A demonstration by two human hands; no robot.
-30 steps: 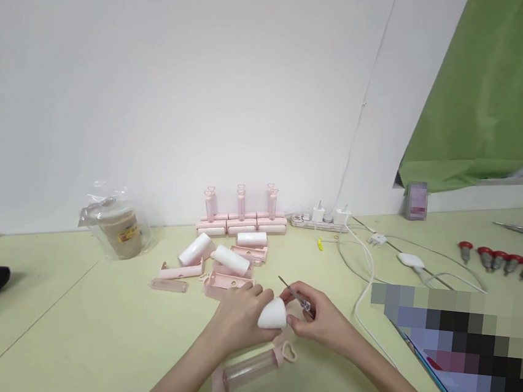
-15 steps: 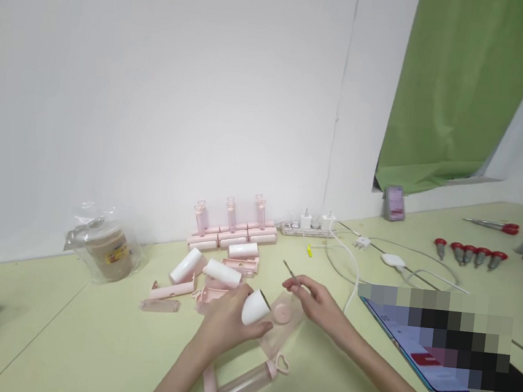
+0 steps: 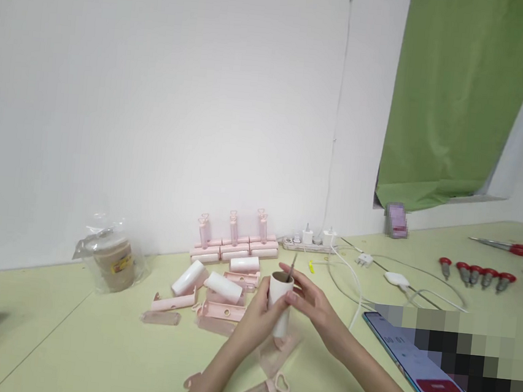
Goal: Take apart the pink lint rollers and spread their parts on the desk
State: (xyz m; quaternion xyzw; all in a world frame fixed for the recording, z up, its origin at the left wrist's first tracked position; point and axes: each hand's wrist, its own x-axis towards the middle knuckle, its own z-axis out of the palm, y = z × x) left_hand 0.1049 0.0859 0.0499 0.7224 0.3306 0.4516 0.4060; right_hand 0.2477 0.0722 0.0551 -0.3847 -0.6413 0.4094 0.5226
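My left hand point(image 3: 254, 320) is wrapped around a white lint-roller roll point(image 3: 280, 324), held upright with its brown core open at the top. A thin grey metal tool point(image 3: 292, 267) sticks out of that core. The fingers of my right hand point(image 3: 318, 309) are closed at the roll's rim, around the tool. Beneath the roll lies a clear pink plastic piece point(image 3: 276, 357). Closer to me is a transparent tube with a pink heart-shaped loop point(image 3: 282, 383), partly hidden by my left forearm.
To the left lie loose white rolls point(image 3: 224, 286) and pink casings point(image 3: 173, 301). Assembled pink rollers point(image 3: 232, 252) line the wall. A bagged tub point(image 3: 119, 262) stands farther left. On the right are a power strip point(image 3: 307, 246), cables, a phone point(image 3: 429, 372) and red-handled tools point(image 3: 476, 275).
The roll has been tipped upright and moved right. My right hand has come to it, and the thin tool now stands in its core. The view has shifted slightly.
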